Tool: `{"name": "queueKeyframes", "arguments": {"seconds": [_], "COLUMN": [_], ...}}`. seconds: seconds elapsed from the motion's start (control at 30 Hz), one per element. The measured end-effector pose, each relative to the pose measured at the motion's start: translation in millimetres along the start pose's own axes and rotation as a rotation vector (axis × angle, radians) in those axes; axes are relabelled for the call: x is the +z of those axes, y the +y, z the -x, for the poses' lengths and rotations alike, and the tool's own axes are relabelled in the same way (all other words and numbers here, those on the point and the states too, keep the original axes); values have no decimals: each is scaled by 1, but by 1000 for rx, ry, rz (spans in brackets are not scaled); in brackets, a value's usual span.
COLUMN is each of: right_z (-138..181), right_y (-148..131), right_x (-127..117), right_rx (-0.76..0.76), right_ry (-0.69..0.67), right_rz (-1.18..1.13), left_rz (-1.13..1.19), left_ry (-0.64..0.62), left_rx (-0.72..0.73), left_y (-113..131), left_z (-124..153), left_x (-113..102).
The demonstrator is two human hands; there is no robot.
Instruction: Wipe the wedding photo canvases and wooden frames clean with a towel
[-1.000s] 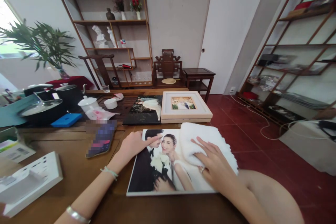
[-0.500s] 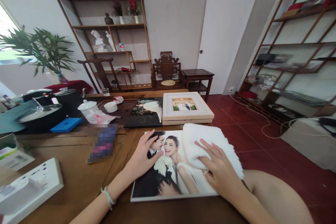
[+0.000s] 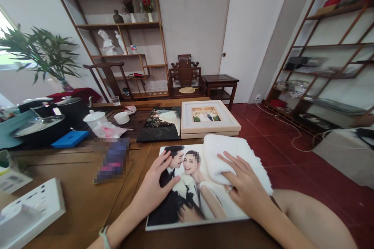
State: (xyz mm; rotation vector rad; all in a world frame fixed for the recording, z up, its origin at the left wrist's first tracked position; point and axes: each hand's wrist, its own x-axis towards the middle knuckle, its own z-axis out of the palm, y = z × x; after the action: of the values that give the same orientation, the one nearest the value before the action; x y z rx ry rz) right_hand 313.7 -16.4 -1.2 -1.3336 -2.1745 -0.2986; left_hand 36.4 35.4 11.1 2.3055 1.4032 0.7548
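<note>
A large photo panel point(image 3: 187, 206) of a couple in wedding dress lies flat on the brown wooden table. On its upper left part rests my left hand point(image 3: 156, 179), fingers stretched out and the thumb apart. A folded white fluffy towel point(image 3: 239, 149) covers the panel's right side and hangs past its right edge. My right hand point(image 3: 242, 179) lies over the towel with its fingers spread, and its thumb is hidden. One finger of that hand wears a ring.
Behind the panel lie a dark photo panel point(image 3: 160, 124) and a pale framed picture point(image 3: 210, 118). A blue box point(image 3: 70, 139), a white teapot point(image 3: 95, 117), a white cup point(image 3: 121, 118) and a dark pan point(image 3: 43, 128) stand left. A white power strip point(image 3: 41, 214) lies front left.
The view has shifted slightly. My left hand sits a little lower on the panel, its thumb further down. My right hand stays on the towel, with little visible movement.
</note>
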Motion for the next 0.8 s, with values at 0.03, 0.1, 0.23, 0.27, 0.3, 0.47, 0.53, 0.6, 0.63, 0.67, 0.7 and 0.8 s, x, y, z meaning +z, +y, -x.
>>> {"name": "queueKeyframes", "arguments": {"seconds": [0.03,0.1,0.23,0.27,0.3,0.47,0.53,0.6,0.63,0.67,0.7,0.8], "right_z": [0,1,2,2,2,-18,-29,-36,-36,-34,-30,-6], "right_y": [0,-1,1,3,5,16,16,14,12,9,5,-11], "right_x": [0,1,-4,-5,-7,-9,-5,-2,-2,-3,-6,-18], "right_rx": [1,3,-13,-31,-55,-139,-98,-51,-43,-47,-62,-155], "right_ry": [4,11,14,21,34,-13,-125,-201,-221,-231,-236,-244], "right_rz": [-4,-8,3,3,0,-6,-5,-4,-3,-4,-8,-30], "left_rz": [27,75,118,119,120,104,91,82,79,76,73,60], "left_ry": [-6,12,34,32,30,3,-2,4,9,13,16,22], "left_rx": [14,35,17,7,0,-1,0,4,5,6,7,12], "left_y": [0,0,0,-1,-1,-2,-2,-1,-1,0,0,0], "left_z": [3,10,14,13,13,12,12,12,11,11,11,11], "left_x": [1,3,5,5,5,5,4,4,3,3,3,4]}}
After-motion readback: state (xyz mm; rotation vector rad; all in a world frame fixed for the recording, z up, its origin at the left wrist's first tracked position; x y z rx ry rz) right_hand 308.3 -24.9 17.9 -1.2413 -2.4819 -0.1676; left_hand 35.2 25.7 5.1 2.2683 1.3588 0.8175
